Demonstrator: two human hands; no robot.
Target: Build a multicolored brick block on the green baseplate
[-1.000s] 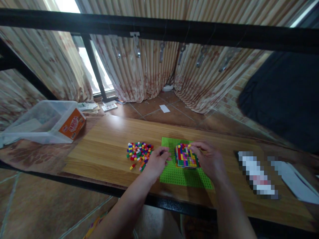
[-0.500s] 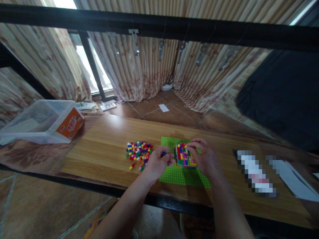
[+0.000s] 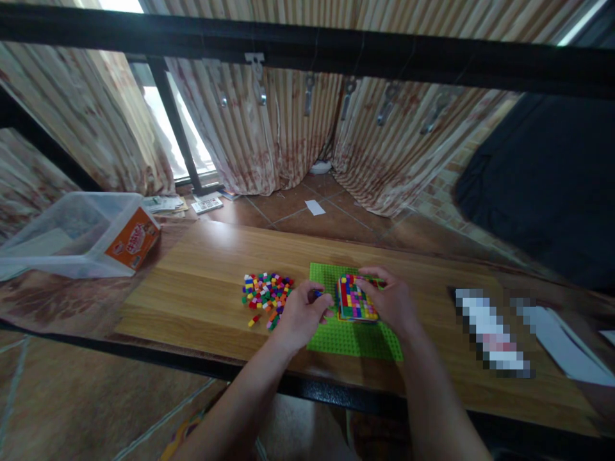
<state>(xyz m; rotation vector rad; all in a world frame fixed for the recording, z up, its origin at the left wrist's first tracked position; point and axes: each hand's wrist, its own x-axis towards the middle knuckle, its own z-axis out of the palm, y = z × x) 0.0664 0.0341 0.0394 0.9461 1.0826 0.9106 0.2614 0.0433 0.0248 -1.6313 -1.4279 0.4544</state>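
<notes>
A green studded baseplate (image 3: 346, 342) lies on the wooden table, bearing a low block of many-coloured toy bricks (image 3: 356, 299). My right hand (image 3: 391, 298) rests at the right side of this block, its thumb and fingers bent over the top studs; whether a small brick is under the fingertips I cannot tell. My left hand (image 3: 305, 314) hovers over the plate's left edge, fingers curled around a small dark blue brick (image 3: 314, 294). Left of that hand, a loose pile of small coloured bricks (image 3: 266, 291) is spread on the wood.
A clear plastic bin (image 3: 62, 262) with an orange label stands at the far left. To the right lie a blurred-out flat item (image 3: 490, 333) and white paper (image 3: 567, 349). A dark rail (image 3: 307, 45) crosses above, before striped curtains (image 3: 288, 128).
My right hand's fingers have shifted slightly left over the brick block. The fingers of my left hand have curled in a little more. The view has moved slightly.
</notes>
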